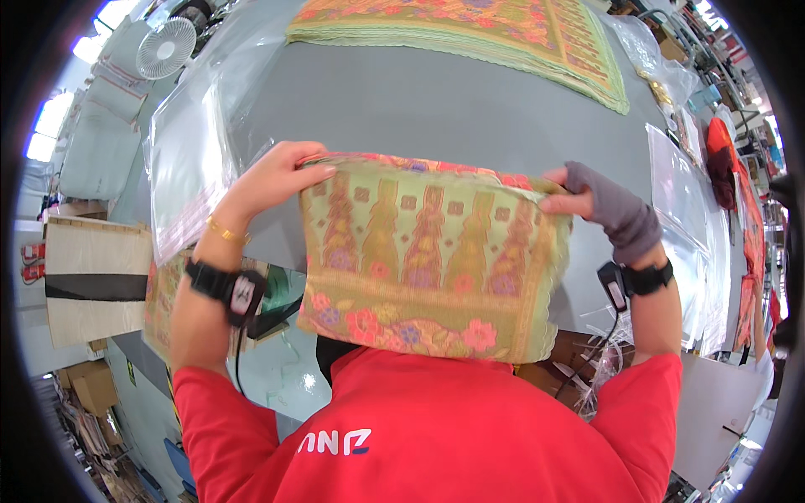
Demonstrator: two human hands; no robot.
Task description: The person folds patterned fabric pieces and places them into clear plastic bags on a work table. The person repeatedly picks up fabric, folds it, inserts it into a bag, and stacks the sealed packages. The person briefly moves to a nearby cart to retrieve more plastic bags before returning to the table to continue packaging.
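Between my two hands hangs a folded patterned cloth (419,260), green and gold with pink and purple flowers and a scalloped edge. My left hand (289,172) pinches its upper left corner, thumb on the near side. At the upper right corner my right hand (583,197), in a grey fingerless glove, grips the same fold. The cloth drapes down in front of my red shirt, and its right edge is a little blurred. Farther off on the grey table (402,101) lies a stack of similar cloths (470,33).
Clear plastic sleeves (189,159) lie on the table's left side, and more plastic sleeves (683,193) lie on the right. A bag with gold items (658,88) rests at the far right. A white fan (166,48) stands at the far left, above a wooden board (96,310).
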